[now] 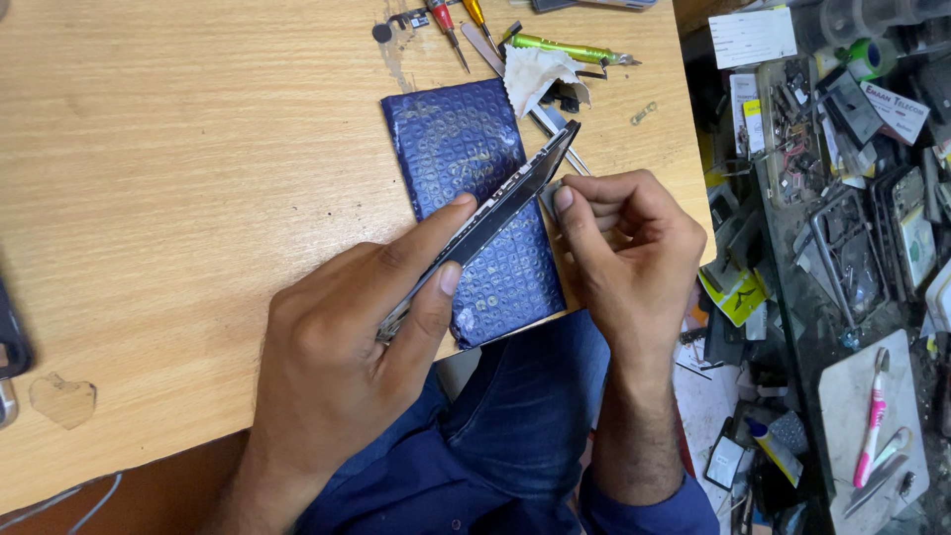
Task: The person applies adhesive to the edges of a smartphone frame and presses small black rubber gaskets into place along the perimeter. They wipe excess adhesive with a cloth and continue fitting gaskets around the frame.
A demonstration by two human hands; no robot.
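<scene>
My left hand (342, 342) grips a dark smartphone (515, 188) on its edge, tilted up over a blue bubble-wrap pad (461, 139) on the wooden desk (178, 178). Thumb and fingers clamp the phone's lower half. My right hand (624, 248) is pinched against the phone's right side near its upper end, with a thin grey prying piece (552, 196) between thumb and forefinger at the seam. The phone's face is hidden from this angle.
At the desk's far edge lie screwdrivers (448, 25), a green pen-shaped tool (565, 48), metal tweezers (490, 50) and a crumpled white cloth (540, 74). To the right, a cluttered lower shelf (842, 248) holds phone parts, frames, a pink toothbrush (872, 421) and a glue tube (773, 446).
</scene>
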